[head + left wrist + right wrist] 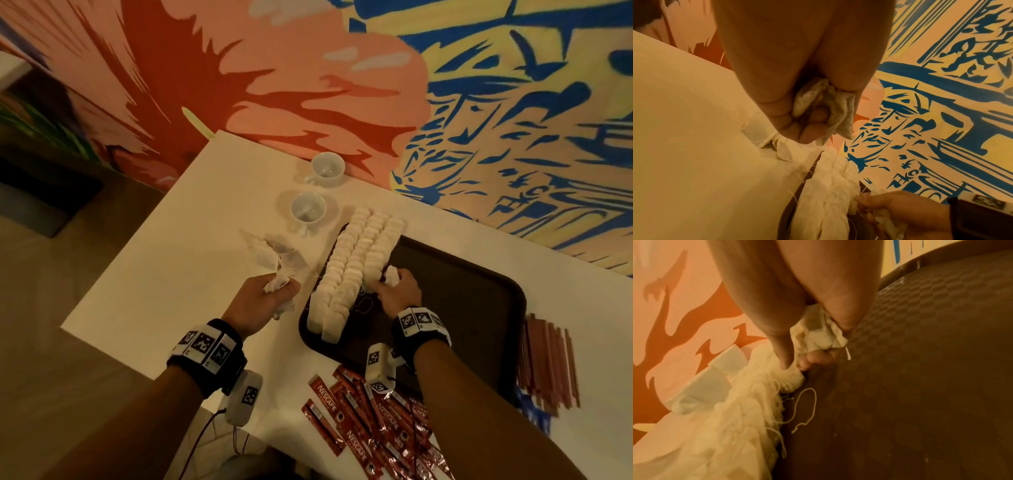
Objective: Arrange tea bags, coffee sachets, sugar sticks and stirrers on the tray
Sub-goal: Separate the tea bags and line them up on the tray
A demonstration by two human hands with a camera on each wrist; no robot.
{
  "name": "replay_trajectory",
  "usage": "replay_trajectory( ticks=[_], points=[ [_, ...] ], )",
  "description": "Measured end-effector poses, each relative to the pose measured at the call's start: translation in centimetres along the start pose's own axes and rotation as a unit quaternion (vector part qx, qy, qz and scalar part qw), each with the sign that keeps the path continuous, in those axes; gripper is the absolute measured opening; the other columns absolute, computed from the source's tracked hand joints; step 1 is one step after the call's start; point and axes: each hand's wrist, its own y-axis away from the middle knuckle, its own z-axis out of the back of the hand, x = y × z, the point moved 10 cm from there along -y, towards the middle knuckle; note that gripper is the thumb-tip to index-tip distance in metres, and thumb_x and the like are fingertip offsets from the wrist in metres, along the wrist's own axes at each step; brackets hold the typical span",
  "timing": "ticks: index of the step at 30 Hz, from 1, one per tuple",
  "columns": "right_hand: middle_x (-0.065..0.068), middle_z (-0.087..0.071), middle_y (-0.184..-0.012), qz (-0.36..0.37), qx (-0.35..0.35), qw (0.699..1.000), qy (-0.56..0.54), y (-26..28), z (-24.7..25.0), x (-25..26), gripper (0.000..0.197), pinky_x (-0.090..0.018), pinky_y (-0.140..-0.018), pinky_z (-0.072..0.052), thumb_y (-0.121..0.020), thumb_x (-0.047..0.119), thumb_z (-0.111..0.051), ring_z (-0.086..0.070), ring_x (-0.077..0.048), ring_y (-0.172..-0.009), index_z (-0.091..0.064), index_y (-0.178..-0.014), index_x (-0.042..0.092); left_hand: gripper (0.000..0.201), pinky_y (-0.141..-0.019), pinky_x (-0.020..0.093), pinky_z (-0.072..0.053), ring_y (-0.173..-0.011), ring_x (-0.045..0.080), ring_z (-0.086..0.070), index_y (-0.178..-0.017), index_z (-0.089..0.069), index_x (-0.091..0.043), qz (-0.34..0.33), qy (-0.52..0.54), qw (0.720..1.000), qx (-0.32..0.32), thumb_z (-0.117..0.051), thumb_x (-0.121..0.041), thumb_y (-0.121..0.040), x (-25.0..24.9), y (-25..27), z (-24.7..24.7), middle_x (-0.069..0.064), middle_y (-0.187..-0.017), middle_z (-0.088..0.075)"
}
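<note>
Left hand (262, 301) fingers curled round crumpled tea bags (274, 284) above surface (178, 260); right hand (399, 291) gripping more, touching tea-bag rows (356, 263) on tray (479, 308).

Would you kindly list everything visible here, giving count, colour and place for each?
Tray: one, dark brown, on the table's right part.
Tea bag rows: three rows, white, along the tray's left edge.
Loose tea bags: a few, white, on the table left of the tray.
Cups: two, white, beyond the tray.
Coffee sachets: many, red, near table edge.
Sticks: a bundle, reddish, right of the tray.
Table: one, white.
Left hand: holds tea bags.
Right hand: holds tea bags at the rows' near side.
</note>
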Motion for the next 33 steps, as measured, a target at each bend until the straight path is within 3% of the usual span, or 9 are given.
replay_trajectory(
  ticks=[3, 5, 7, 8, 11, 15, 20, 26, 33],
  points=[
    [-0.013, -0.058, -0.134, -0.019, -0.018, 0.999, -0.022, 1.0, 1.8, 0.1, 0.055, -0.034, -0.085, -0.047, -0.09, 0.019, -0.075, -0.059, -0.032, -0.119, -0.05, -0.138, 0.014, 0.04, -0.062, 0.029, -0.045, -0.057, 0.013, -0.052, -0.085, -0.065, 0.007, -0.009, -0.002, 1.0, 0.005, -0.067, -0.032, -0.095, -1.0, 0.5, -0.2, 0.011, -0.067, -0.065],
    [-0.012, -0.059, -0.134, -0.016, -0.027, 0.999, -0.024, 1.9, 3.2, 0.1, 0.054, -0.036, -0.092, -0.048, -0.092, 0.019, -0.072, -0.059, -0.032, -0.121, -0.051, -0.141, 0.013, 0.036, -0.064, 0.03, -0.046, -0.062, 0.014, -0.055, -0.085, -0.067, 0.0, -0.008, 0.01, 1.0, 0.017, -0.067, -0.035, -0.095, -1.7, 1.1, -0.6, 0.011, -0.071, -0.065],
    [-0.011, -0.066, -0.122, 0.005, -0.015, 0.999, -0.052, 2.7, 4.2, 0.5, 0.041, -0.041, -0.094, -0.054, -0.091, 0.025, -0.071, -0.065, -0.029, -0.106, -0.061, -0.129, 0.017, 0.03, -0.066, 0.03, -0.047, -0.067, 0.013, -0.058, -0.086, -0.071, -0.007, -0.009, 0.027, 0.999, 0.036, -0.067, -0.036, -0.095, -2.8, 1.8, -1.3, 0.005, -0.074, -0.066],
    [-0.01, -0.07, -0.112, 0.022, -0.002, 0.997, -0.074, 3.4, 4.5, 1.1, 0.03, -0.042, -0.088, -0.057, -0.091, 0.028, -0.07, -0.067, -0.024, -0.095, -0.065, -0.119, 0.02, 0.028, -0.067, 0.03, -0.048, -0.068, 0.012, -0.059, -0.087, -0.072, -0.01, -0.013, 0.036, 0.998, 0.048, -0.066, -0.035, -0.096, -3.6, 2.3, -1.7, 0.003, -0.074, -0.067],
    [-0.008, -0.074, -0.098, 0.074, 0.107, 0.984, -0.124, 7.2, 4.4, 4.0, 0.02, -0.034, -0.066, -0.052, -0.092, 0.042, -0.069, -0.062, -0.017, -0.074, -0.07, -0.103, 0.025, 0.022, -0.072, 0.03, -0.051, -0.075, 0.014, -0.066, -0.094, -0.076, -0.016, -0.04, 0.051, 0.995, 0.08, -0.066, -0.036, -0.096, -6.2, 3.9, -3.3, 0.004, -0.081, -0.072],
    [-0.011, -0.071, -0.091, 0.146, 0.257, 0.94, -0.169, 13.8, 4.7, 7.7, 0.036, -0.033, -0.063, -0.047, -0.083, 0.045, -0.079, -0.057, -0.02, -0.074, -0.073, -0.108, 0.02, 0.029, -0.085, 0.036, -0.056, -0.1, 0.023, -0.07, -0.109, -0.075, -0.013, -0.081, 0.044, 0.99, 0.107, -0.062, -0.036, -0.097, -9.7, 6.4, -5.5, 0.008, -0.103, -0.076],
    [0.007, -0.065, -0.069, 0.201, 0.333, 0.912, -0.13, 19.1, 6.7, 9.2, 0.032, -0.023, -0.055, -0.044, -0.091, 0.03, -0.074, -0.055, -0.01, -0.062, -0.07, -0.114, 0.008, 0.022, -0.09, 0.04, -0.055, -0.104, 0.02, -0.07, -0.108, -0.076, -0.019, -0.135, 0.03, 0.983, 0.124, -0.06, -0.03, -0.099, -13.7, 9.5, -8.0, 0.003, -0.105, -0.076],
    [-0.014, -0.064, -0.086, 0.236, 0.319, 0.902, -0.168, 21.7, 10.0, 9.2, 0.028, -0.029, -0.059, -0.045, -0.085, 0.027, -0.082, -0.054, -0.02, -0.07, -0.075, -0.108, 0.014, 0.017, -0.08, 0.032, -0.059, -0.099, 0.018, -0.07, -0.104, -0.078, -0.025, -0.188, -0.007, 0.974, 0.125, -0.062, -0.027, -0.099, -17.3, 13.1, -10.7, 0.005, -0.116, -0.071],
    [-0.013, -0.071, -0.096, 0.237, 0.322, 0.879, -0.259, 23.9, 13.0, 7.7, 0.036, -0.029, -0.061, -0.048, -0.083, 0.005, -0.079, -0.062, -0.019, -0.08, -0.071, -0.118, 0.007, 0.024, -0.1, 0.039, -0.053, -0.109, 0.015, -0.068, -0.115, -0.074, -0.021, -0.234, -0.044, 0.958, 0.158, -0.06, -0.033, -0.1, -19.4, 16.3, -13.9, -0.002, -0.112, -0.075]
  ],
)
